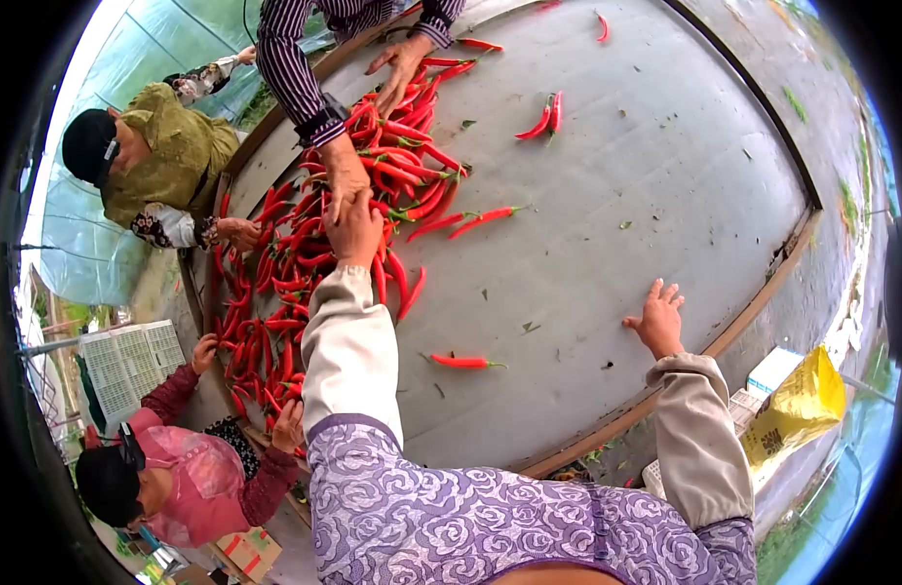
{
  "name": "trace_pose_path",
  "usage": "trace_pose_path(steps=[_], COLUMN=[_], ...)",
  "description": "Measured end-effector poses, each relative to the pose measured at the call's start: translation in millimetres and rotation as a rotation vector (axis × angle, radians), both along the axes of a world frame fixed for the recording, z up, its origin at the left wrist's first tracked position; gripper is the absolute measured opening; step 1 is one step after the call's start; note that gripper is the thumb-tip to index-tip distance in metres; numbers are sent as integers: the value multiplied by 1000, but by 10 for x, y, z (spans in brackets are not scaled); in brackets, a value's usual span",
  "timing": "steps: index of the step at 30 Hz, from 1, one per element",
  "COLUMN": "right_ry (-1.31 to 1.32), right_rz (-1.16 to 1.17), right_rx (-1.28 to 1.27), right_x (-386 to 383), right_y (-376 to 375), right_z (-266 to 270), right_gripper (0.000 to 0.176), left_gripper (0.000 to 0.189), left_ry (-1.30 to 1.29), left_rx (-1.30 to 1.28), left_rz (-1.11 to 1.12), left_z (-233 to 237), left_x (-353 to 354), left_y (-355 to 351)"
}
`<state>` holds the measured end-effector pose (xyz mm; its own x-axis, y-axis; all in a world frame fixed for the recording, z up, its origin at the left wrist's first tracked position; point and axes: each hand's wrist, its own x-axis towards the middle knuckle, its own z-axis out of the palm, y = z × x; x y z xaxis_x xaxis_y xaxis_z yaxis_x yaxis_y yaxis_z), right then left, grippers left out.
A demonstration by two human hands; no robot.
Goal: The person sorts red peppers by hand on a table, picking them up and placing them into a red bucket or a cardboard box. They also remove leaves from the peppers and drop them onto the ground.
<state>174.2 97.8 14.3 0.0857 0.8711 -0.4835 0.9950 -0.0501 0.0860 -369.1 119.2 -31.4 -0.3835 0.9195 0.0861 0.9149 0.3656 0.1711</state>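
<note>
My left hand [355, 232] reaches into the heap of red chilli peppers [295, 253], its fingers curled down. It meets a co-worker's hand [345, 177] there, and whatever lies under my fingers is hidden. My right hand [657, 320] rests on the grey tabletop [587, 244] with its fingers spread, holding nothing. Between my arms lies a single red chilli pepper [462, 362] with a green stem. Another chilli pepper [482, 222] sits at the heap's right edge.
Across the table, a person in a striped sleeve [285, 68] handles peppers. Two more people, in a green top [173, 146] and a pink top [192, 478], work along the left side. A wooden rim [607, 426] edges the table. A yellow bag [797, 405] stands beyond it.
</note>
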Motion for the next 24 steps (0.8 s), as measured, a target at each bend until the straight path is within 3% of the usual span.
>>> trace_pose_path(steps=[3, 4, 7, 11, 18, 24], right_ry=[-9, -6, -10, -11, -12, 0], right_rz=[-2, -1, -1, 3, 13, 54], right_rx=[-3, -4, -14, -5, -14, 31], right_x=[-18, -12, -25, -26, -35, 13], right_y=[2, 3, 0, 2, -16, -37], right_z=[-23, -16, -10, -46, -5, -49], right_gripper=[111, 111, 112, 112, 110, 108], left_gripper=[66, 76, 79, 76, 77, 67], left_ry=[221, 133, 203, 50, -39, 1], left_rx=[-24, -162, -416, -352, -537, -668], left_rz=[-172, -191, -190, -29, 305, 463], left_z=[75, 117, 133, 49, 27, 244], left_x=[153, 140, -45, -335, -1038, -928], left_y=[240, 358, 529, 238, -1048, -2064])
